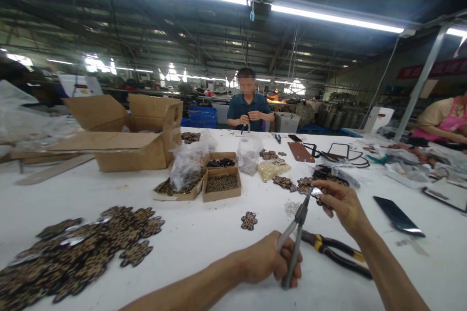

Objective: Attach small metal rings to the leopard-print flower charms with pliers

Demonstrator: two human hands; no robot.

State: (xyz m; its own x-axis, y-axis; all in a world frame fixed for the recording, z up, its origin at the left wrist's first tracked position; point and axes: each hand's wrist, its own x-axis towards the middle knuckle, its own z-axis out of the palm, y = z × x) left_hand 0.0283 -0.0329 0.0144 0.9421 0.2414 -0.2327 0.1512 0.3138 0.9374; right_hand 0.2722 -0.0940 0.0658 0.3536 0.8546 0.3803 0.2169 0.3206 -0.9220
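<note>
My left hand (268, 258) is wrapped round the handles of grey metal pliers (301, 215). The tool points up, its tip touching or close beside a small leopard-print piece with a shiny silver patch (316, 192). That piece is pinched between the fingers of my right hand (341, 204). Below my right hand, black-and-yellow pliers (337, 250) lie on the white table (204, 262). One leopard-print bear-shaped piece (249, 221) lies by itself left of the grey pliers. Small rings (292, 207) are scattered just left of the tool's jaws.
A heap of leopard-print pieces (83, 248) covers the left front. Small boxes of metal parts (222, 184) stand mid-table, near an open carton (131, 153). A dark phone-like slab (398, 216) lies right. Across the table, a person (250, 109) works with both hands.
</note>
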